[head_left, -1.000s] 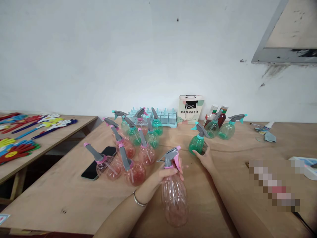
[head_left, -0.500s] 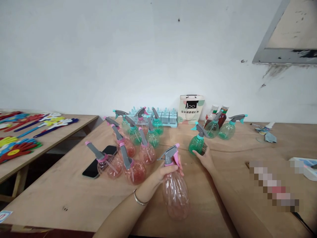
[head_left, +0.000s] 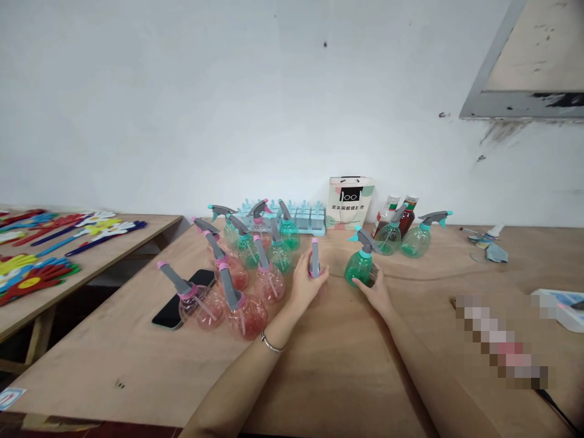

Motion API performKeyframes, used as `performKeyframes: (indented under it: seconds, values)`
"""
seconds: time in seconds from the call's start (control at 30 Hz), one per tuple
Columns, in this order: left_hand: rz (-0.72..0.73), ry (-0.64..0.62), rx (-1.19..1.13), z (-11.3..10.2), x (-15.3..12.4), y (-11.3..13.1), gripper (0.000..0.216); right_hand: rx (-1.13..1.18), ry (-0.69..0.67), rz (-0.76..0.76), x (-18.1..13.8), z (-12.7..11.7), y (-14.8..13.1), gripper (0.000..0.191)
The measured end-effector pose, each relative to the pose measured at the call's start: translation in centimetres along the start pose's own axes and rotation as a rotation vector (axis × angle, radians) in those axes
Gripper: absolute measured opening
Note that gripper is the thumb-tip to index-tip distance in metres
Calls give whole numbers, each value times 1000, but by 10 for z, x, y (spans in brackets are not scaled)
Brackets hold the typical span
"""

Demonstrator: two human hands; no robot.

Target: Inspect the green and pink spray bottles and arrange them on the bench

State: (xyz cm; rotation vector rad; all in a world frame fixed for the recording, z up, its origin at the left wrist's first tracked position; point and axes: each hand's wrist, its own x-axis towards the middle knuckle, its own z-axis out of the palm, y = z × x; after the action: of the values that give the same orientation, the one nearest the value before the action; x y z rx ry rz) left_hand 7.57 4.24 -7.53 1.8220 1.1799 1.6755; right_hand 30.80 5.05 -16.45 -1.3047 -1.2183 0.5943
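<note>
In the head view, my left hand is wrapped round the neck of a pink spray bottle. Its grey head with a pink nozzle points away from me; the hand hides most of its body. To the right, my right hand has its thumb and fingers around the lower side of a green spray bottle, which stands on the table with its turquoise nozzle to the left. Just left of my left hand stand several pink spray bottles, with several green ones behind them.
Against the wall stand a light-blue mould tray, a paper bag and sauce bottles. Two more green spray bottles are nearby. A phone lies under the pink group. Colourful hand-shaped items cover the left table.
My left hand has carried the pink spray bottle forward, away from me, and turned its nozzle to face the wall. My right hand stays at the green bottle, which has barely shifted.
</note>
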Motion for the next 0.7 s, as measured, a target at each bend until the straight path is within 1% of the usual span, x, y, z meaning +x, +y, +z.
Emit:
performKeyframes:
  seconds: [0.07,0.13,0.17,0.27,0.37,0.43,0.5,0.7]
  values:
    - [18,77,23,1,-1,-6,70,5,-2,-2,0,0,1,99]
    - [21,112,36,2,-7,-12,84,11,-2,-8,0,1,1,99]
    - [15,112,42,3,-12,-15,87,13,-2,-9,0,1,1,99]
    - [-44,74,71,7,-26,-27,86,7,6,-6,0,2,0,100]
    - [-144,40,119,15,-29,-43,89,0,1,-1,-1,2,-3,100]
    - [-185,22,144,21,-21,-53,92,-2,-9,10,-2,1,-6,99]
    - [-204,13,164,29,-8,-60,92,-10,-14,15,-3,1,-8,97]
    - [-258,8,265,52,36,-73,93,-9,-35,-12,-7,2,-9,93]
